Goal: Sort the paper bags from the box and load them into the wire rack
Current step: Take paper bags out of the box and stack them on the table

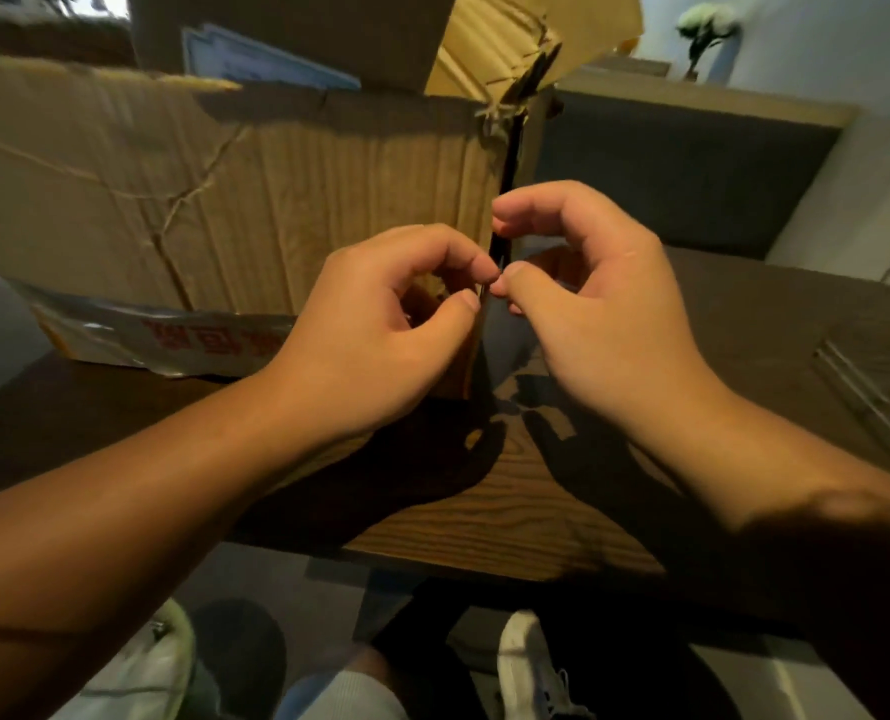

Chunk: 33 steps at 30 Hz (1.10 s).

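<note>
A large worn cardboard box (225, 200) stands open on the wooden table (510, 517), its right corner split. In front of that corner I hold a flat brown paper bag (475, 356) edge-on and upright. My left hand (380, 324) pinches its top edge between thumb and forefinger. My right hand (599, 293) pinches the same edge from the other side, fingers curled. Most of the bag is hidden behind my left hand. The wire rack (869, 376) lies on the table at the far right, dim and partly out of frame.
A clear plastic package with red characters (173, 340) lies on the table at the foot of the box. Behind the table on the right stands a dark cabinet (692, 174) with a white flower (708, 23) on top. My shoes show below the table's front edge.
</note>
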Tool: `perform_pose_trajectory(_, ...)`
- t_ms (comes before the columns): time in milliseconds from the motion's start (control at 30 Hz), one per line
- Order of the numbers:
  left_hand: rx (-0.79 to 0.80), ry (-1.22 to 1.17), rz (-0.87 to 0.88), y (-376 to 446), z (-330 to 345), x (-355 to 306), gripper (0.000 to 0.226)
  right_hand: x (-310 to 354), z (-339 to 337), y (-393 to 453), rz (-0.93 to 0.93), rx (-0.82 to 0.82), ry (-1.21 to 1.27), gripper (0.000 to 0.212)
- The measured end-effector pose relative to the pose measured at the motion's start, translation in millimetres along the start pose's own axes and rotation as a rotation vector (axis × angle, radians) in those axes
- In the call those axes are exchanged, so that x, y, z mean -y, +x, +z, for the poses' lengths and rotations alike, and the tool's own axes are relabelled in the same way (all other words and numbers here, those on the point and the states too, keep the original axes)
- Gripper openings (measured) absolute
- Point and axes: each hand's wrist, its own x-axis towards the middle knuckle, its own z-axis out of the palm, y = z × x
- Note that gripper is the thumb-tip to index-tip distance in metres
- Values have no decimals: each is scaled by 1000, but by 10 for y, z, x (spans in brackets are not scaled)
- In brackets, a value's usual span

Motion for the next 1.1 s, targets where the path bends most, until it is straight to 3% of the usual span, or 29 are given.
perform_pose_trajectory(467, -243, 498, 123, 436, -556, -973, 31, 483, -432, 580, -283, -182, -19, 44)
perform_pose_trajectory(833, -380, 668, -14, 427, -1023, -1042, 44, 782, -240, 1006, -254, 3, -182, 56)
perform_pose_trajectory(933, -412, 710, -124, 425, -1128, -942, 58, 812, -201, 1100, -232, 33, -311, 57)
perform_pose_trajectory(1100, -431, 713, -245, 505, -1278, -763, 109, 927, -154, 1149, -150, 83, -429, 74)
